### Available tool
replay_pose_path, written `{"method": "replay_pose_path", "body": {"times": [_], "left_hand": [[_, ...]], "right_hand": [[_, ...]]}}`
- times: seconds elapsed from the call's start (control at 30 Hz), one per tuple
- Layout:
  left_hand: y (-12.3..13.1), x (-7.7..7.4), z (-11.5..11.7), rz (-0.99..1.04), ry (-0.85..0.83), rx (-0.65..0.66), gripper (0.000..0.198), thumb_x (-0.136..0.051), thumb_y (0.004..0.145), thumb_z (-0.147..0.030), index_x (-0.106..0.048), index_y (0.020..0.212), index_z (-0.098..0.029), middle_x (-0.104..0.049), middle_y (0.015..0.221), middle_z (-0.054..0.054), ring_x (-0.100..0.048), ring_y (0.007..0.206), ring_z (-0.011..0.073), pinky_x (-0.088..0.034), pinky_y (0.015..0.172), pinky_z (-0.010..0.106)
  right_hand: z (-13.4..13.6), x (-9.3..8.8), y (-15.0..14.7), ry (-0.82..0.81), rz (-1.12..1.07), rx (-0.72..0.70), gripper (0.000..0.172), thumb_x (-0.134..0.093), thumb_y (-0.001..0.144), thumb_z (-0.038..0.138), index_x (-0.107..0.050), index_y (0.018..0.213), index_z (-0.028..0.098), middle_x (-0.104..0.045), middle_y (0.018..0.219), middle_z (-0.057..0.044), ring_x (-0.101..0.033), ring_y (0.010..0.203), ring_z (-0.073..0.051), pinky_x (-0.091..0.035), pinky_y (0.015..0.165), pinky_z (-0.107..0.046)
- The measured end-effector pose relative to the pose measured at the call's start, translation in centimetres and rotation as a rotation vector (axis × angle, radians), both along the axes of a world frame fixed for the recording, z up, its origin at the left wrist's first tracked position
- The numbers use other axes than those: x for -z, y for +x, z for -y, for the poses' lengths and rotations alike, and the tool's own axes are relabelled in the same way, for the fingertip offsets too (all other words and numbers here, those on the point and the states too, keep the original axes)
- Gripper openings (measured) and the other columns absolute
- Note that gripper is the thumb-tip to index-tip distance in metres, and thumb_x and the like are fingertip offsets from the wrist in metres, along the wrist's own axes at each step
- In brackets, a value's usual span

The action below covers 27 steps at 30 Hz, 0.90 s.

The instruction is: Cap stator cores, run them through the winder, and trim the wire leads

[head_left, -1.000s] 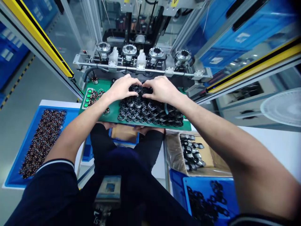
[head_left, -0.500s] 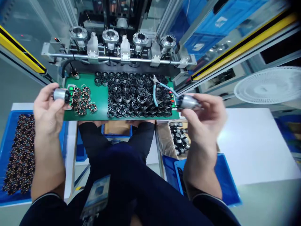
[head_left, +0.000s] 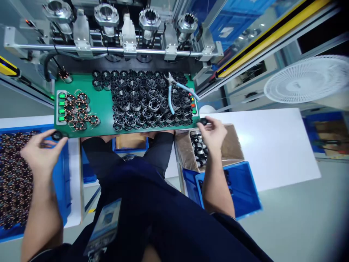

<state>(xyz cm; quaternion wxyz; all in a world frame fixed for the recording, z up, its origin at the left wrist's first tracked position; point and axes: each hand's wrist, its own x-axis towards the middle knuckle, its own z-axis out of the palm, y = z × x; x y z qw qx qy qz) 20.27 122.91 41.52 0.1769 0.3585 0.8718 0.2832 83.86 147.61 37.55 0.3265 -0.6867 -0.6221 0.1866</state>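
Note:
My left hand (head_left: 40, 153) pinches a small dark round part (head_left: 57, 135) over the inner edge of the blue tray (head_left: 61, 174) of copper-wound coils at the left. My right hand (head_left: 212, 133) grips another dark round part (head_left: 203, 121) above the cardboard box (head_left: 231, 145) of black and metal rings. Between the hands lies the green board (head_left: 105, 105), with a dense heap of black ring-shaped cores (head_left: 144, 102) and a few wound coils (head_left: 80, 112) on its left side.
Blue-handled cutters (head_left: 174, 91) lie on the cores. Behind the board stands a machine with several metal spindle heads (head_left: 148, 18). A blue bin (head_left: 240, 189) sits below the box, a white table (head_left: 272, 145) and a white fan (head_left: 308, 80) at right.
Both hands left the heap of cores, lifted apart holding stacked parts, then dropped outward: left toward the coil tray, right toward the cardboard box. The view tilted down.

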Motion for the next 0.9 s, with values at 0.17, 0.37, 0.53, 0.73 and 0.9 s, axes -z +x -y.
{"method": "replay_pose_path", "body": {"times": [0.17,0.37,0.53,0.73,0.9], "left_hand": [[-0.2,-0.2,-0.1,-0.162,-0.002,0.042,0.083,-0.083,0.098,-0.082,-0.082,0.161,-0.028,-0.086,0.125,0.017,-0.088,0.117,0.0426,-0.065,0.101,0.06],[-0.3,1.2,-0.9,-0.126,-0.005,0.073,0.077,-0.089,0.084,-0.075,-0.088,0.14,-0.022,-0.09,0.123,0.016,-0.088,0.099,0.0359,-0.071,0.097,0.059],[0.3,0.1,-1.3,0.088,0.142,-0.037,0.087,-0.1,0.075,-0.072,-0.071,0.143,-0.027,-0.084,0.146,0.018,-0.088,0.125,0.0377,-0.072,0.106,0.059],[1.4,-4.0,-1.3,-0.002,0.132,0.007,0.062,-0.077,0.109,-0.071,-0.069,0.159,-0.036,-0.075,0.166,0.014,-0.073,0.159,0.041,-0.062,0.127,0.061],[1.2,-2.8,-1.7,0.053,0.214,-0.09,0.077,-0.096,0.092,-0.058,-0.07,0.16,-0.036,-0.08,0.161,0.015,-0.08,0.15,0.0413,-0.065,0.127,0.064]], "right_hand": [[-0.2,1.3,0.6,-0.068,0.003,-0.031,0.08,-0.088,0.085,0.073,-0.083,0.142,0.016,-0.086,0.126,-0.02,-0.078,0.082,-0.027,-0.075,0.092,-0.056],[-0.4,2.0,0.8,-0.103,-0.016,-0.031,0.072,-0.092,0.081,0.073,-0.082,0.128,0.02,-0.085,0.11,-0.014,-0.077,0.082,-0.027,-0.074,0.102,-0.059],[-0.1,1.5,1.0,-0.07,-0.088,0.04,0.072,-0.088,0.083,0.076,-0.073,0.129,0.024,-0.08,0.109,-0.01,-0.078,0.083,-0.026,-0.074,0.09,-0.051],[0.9,-0.6,0.7,-0.019,-0.076,0.008,0.054,-0.082,0.092,0.068,-0.085,0.122,0.024,-0.079,0.103,-0.007,-0.075,0.088,-0.026,-0.073,0.096,-0.052],[0.9,-0.7,0.8,0.045,-0.082,0.024,0.065,-0.094,0.08,0.066,-0.083,0.128,0.023,-0.087,0.118,-0.012,-0.084,0.109,-0.034,-0.072,0.112,-0.059]]}}
